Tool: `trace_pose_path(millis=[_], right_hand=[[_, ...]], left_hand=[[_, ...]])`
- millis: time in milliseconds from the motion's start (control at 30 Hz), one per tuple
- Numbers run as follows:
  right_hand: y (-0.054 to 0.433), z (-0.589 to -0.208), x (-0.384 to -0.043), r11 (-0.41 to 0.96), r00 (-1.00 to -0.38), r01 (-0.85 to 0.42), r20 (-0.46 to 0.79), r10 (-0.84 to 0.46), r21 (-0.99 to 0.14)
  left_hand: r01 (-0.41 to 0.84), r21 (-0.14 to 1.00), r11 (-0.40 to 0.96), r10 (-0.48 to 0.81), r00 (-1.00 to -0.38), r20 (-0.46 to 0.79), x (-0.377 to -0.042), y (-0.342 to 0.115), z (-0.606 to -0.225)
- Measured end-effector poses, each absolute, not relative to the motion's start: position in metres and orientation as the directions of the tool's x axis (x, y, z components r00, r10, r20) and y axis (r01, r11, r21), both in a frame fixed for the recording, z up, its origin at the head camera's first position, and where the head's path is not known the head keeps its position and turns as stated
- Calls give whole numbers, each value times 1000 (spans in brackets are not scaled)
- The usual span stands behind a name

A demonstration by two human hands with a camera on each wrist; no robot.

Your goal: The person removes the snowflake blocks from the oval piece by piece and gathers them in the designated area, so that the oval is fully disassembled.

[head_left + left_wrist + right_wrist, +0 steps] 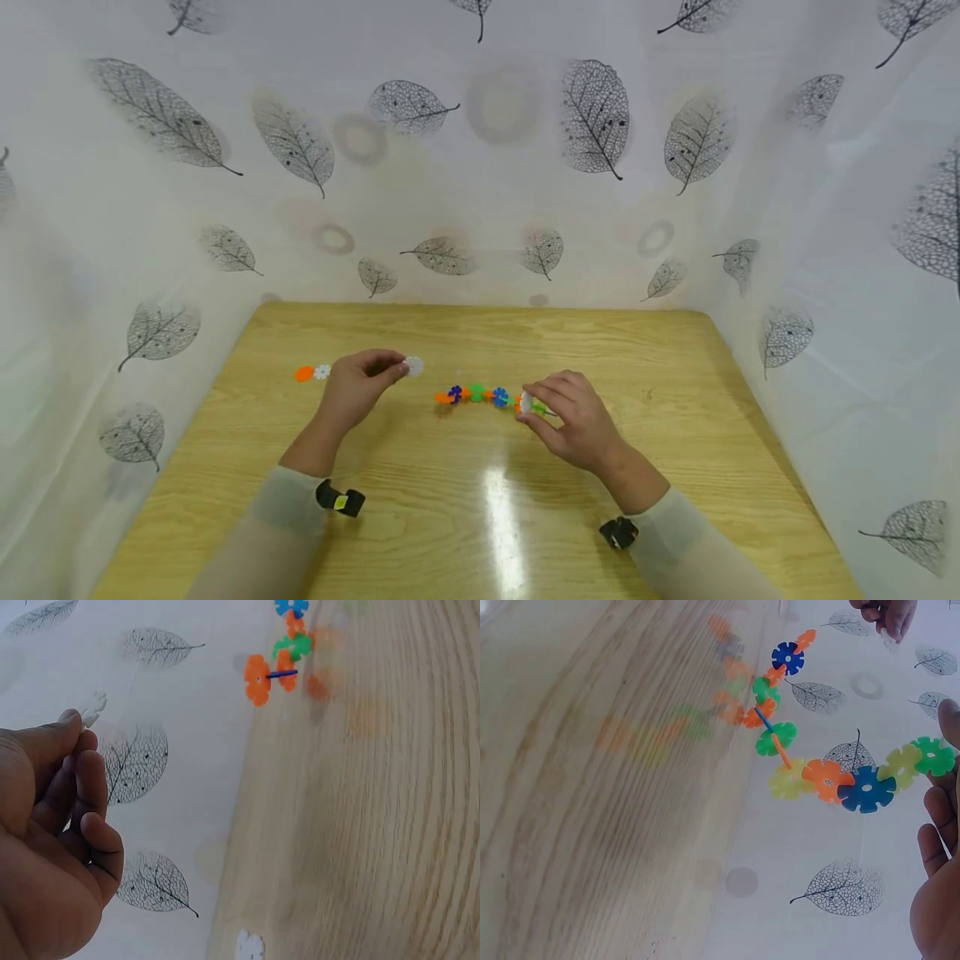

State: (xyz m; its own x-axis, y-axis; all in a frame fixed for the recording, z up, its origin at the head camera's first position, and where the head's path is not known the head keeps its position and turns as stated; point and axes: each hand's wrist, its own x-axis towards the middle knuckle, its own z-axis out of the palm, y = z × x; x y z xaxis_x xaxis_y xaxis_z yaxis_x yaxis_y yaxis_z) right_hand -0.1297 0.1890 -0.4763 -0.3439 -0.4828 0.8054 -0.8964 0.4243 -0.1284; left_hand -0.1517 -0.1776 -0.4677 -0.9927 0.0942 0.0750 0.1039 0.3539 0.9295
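Note:
My left hand (360, 387) pinches a white notched plastic disc (414, 366) between thumb and fingertips; in the left wrist view this white disc (94, 710) is seen nearly edge-on. Curled fingers of my right hand (573, 421) hold one end of a chain of interlocking snowflake discs (477, 392). Orange, blue, green and yellow discs make up this chain, and in the right wrist view a green disc (934, 756) lies at the fingers. A pale, whitish piece (527, 403) shows between the right thumb and fingers. The chain's orange end points toward my left hand.
An orange disc (303, 374) and another white disc (322, 372) lie left of my left hand on the wooden table (420, 500). A pale curtain with leaf prints (495, 183) encloses the back and sides. Glare streaks the table's front middle.

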Motion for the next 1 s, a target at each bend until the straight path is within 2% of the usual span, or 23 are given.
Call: trace_pose_path(millis=[233,633,1000], right_hand=[[190,-478,-130,423,-347,-896,807,-478,-135],[193,-479,-130,426,-342,-895,814,-468,-131],[195,-479,-130,423,-343,-896,818,-462,-136]], left_hand=[[59,933,354,46,-998,46,-151,-199,-475],[-18,887,461,-49,-999,5,-152,-231,-488],[-149,873,465,-166,-983,-79,-155,-263,-512]])
